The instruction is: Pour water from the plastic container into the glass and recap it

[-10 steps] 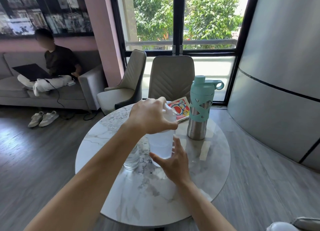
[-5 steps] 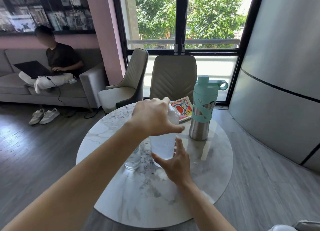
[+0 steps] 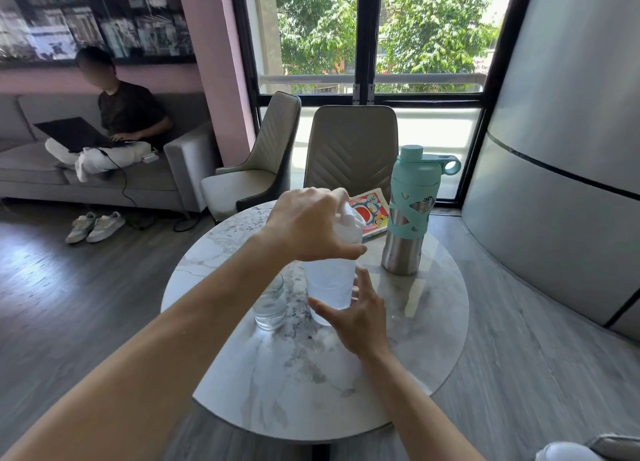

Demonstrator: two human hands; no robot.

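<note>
A translucent plastic container (image 3: 330, 284) stands upright in the middle of the round marble table (image 3: 311, 374). My left hand (image 3: 311, 225) is closed over its white cap (image 3: 353, 227) from above. My right hand (image 3: 360, 317) wraps around the container's lower part from the near right, thumb and fingers spread against its wall. A short clear glass (image 3: 270, 305) holding water stands just left of the container, partly hidden behind my left forearm.
A teal and steel bottle (image 3: 410, 211) stands at the table's far right, next to a colourful book (image 3: 369, 211). Two beige chairs (image 3: 349, 149) sit behind the table. A person with a laptop sits on a grey sofa (image 3: 41, 173) at the left.
My hands stay on the cap and the container's base; the left hand's grip on the cap has shifted slightly. The view has drifted a little to the left.
</note>
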